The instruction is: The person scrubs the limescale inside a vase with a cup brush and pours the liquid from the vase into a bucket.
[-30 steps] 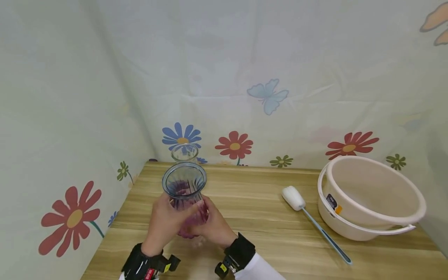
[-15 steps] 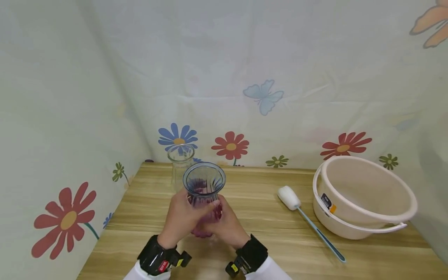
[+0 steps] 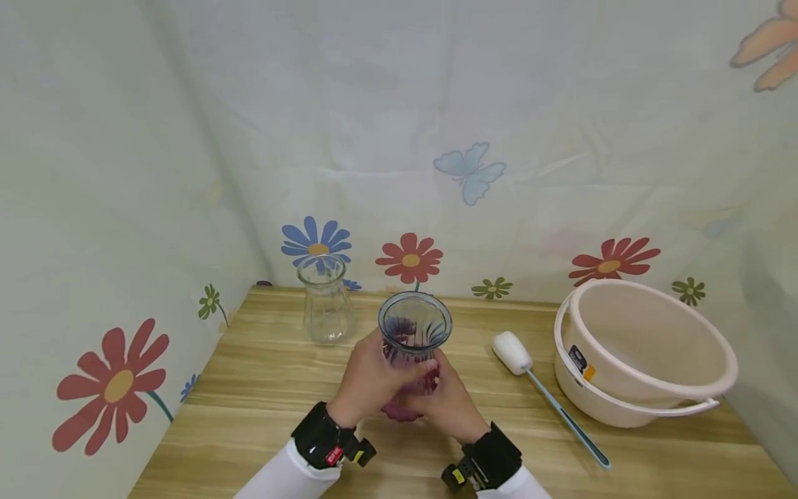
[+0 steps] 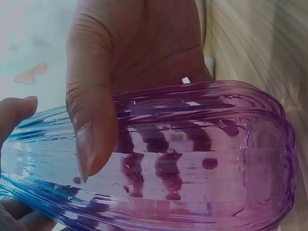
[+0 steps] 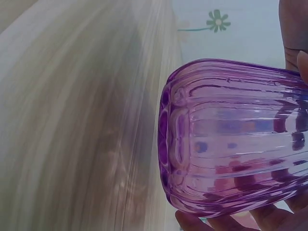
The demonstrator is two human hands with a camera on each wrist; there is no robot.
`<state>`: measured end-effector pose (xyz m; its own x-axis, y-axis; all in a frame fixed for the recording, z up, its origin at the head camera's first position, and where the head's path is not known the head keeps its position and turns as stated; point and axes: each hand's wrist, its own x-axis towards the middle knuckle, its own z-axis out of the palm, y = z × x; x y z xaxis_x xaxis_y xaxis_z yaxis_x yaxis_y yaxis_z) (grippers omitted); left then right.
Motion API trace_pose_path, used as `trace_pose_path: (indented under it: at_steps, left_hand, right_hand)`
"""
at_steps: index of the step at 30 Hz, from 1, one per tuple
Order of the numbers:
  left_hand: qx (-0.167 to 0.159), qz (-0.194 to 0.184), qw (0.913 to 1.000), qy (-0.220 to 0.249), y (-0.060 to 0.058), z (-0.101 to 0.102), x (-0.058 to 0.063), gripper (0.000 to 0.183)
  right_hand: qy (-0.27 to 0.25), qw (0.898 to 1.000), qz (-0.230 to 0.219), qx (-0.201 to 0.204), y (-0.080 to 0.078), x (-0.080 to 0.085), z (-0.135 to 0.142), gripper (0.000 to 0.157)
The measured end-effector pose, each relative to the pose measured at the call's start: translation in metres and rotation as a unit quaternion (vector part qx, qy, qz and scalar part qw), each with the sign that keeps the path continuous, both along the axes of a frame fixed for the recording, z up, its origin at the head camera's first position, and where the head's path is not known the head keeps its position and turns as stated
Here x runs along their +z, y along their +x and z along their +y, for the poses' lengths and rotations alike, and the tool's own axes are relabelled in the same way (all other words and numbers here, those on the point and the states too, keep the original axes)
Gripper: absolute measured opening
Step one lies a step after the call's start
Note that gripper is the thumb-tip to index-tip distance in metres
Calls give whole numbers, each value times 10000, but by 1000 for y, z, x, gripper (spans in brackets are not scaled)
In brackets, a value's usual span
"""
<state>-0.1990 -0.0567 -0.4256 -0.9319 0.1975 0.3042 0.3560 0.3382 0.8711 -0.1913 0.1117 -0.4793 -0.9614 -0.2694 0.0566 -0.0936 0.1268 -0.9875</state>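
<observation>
Wide wood table (image 3: pixel 262 388), pale bucket (image 3: pixel 648 339) at right, your purple-blue vase (image 4: pixel 192 163) in front, clear jar (image 3: pixel 327 308) behind it at left.
Holding looks like your step — left hand (image 3: pixel 373 378) and right hand (image 3: pixel 454 407) wrap the vase. Next likely calls for a slow, firm grip — there's bare wood toward the brush (image 3: pixel 514 354), less by the far edge (image 3: pixel 492 305).

Purple vase (image 5: pixel 226 144) cut off at right edge (right wrist view)
</observation>
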Motion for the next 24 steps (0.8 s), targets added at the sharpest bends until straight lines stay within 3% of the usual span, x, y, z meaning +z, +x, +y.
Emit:
trace_pose_path:
  at_steps: [13,24]
  left_hand:
    - [-404,-17,9992,35,-6,37,-8,73]
    - [-381,4,9993,-11,-7,53,-16,75]
  right_hand:
    - [196,9988,52,-436,8,1,37,88]
    - [446,9972,130,-591,11,-1,54,86]
